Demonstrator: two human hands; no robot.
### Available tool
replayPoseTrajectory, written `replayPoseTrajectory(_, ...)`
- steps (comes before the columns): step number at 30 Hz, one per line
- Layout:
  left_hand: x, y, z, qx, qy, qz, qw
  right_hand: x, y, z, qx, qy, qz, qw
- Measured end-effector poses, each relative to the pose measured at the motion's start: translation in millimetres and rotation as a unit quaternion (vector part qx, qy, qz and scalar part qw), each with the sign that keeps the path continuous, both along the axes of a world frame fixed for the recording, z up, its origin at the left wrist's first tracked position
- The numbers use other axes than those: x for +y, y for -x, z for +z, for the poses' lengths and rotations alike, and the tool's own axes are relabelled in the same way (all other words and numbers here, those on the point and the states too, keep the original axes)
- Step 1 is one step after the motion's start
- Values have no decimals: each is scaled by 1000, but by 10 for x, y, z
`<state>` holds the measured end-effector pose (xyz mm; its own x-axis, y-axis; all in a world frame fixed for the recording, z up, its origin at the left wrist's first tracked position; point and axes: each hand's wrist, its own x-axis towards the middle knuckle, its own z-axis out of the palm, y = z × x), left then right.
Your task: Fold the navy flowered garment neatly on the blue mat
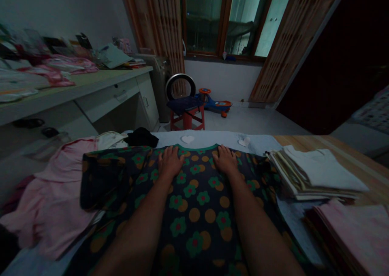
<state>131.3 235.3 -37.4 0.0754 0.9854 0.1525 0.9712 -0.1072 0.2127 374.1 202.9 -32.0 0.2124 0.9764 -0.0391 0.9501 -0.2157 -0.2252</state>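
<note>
A dark top with green flowers and ochre dots [194,191] lies spread out in front of me, its green-edged neckline at the far side. My left hand [170,162] rests flat on it, just left of the neckline, fingers stretched forward. On the other side of the neckline, my right hand [225,161] presses flat on the fabric with its fingers a little apart. Neither hand grips anything. The top's left sleeve reaches over a heap of pink clothing [54,207]. Its lower part runs out of view beneath my forearms.
To the right sit a folded white and beige stack [322,168] and a pink folded stack [358,235]. A black cloth [142,138] lies at the far left. Beyond the table stand a red stool [188,120] and a cluttered desk [106,85].
</note>
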Motion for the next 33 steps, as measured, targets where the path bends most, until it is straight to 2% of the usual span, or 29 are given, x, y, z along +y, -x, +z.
replayPoseTrajectory(9, 4, -23, -14, 19, 4, 22, 1000, -36, -119, 19, 0, -7, -12, 1000)
replayPoseTrajectory(12, -10, -36, 26, 13, -4, 6, 1000, -61, -79, 40, -5, -51, -12, 999)
replayPoseTrajectory(16, -59, -112, 94, 4, -70, -54, 996, -94, 11, 79, -19, -111, 8, 994)
replayPoseTrajectory(18, -94, -163, 114, 8, -80, -89, 993, -105, 50, 82, -26, -107, 20, 994)
replayPoseTrajectory(21, -143, -214, 104, 23, -58, -112, 992, -114, 77, 62, -36, -97, 17, 995)
replayPoseTrajectory(27, -166, -199, 26, 19, -56, -108, 992, -110, 18, 15, -35, -83, -9, 996)
replayPoseTrajectory(33, -162, -190, 31, 13, -43, -107, 993, -85, -160, -13, -20, -39, 24, 999)
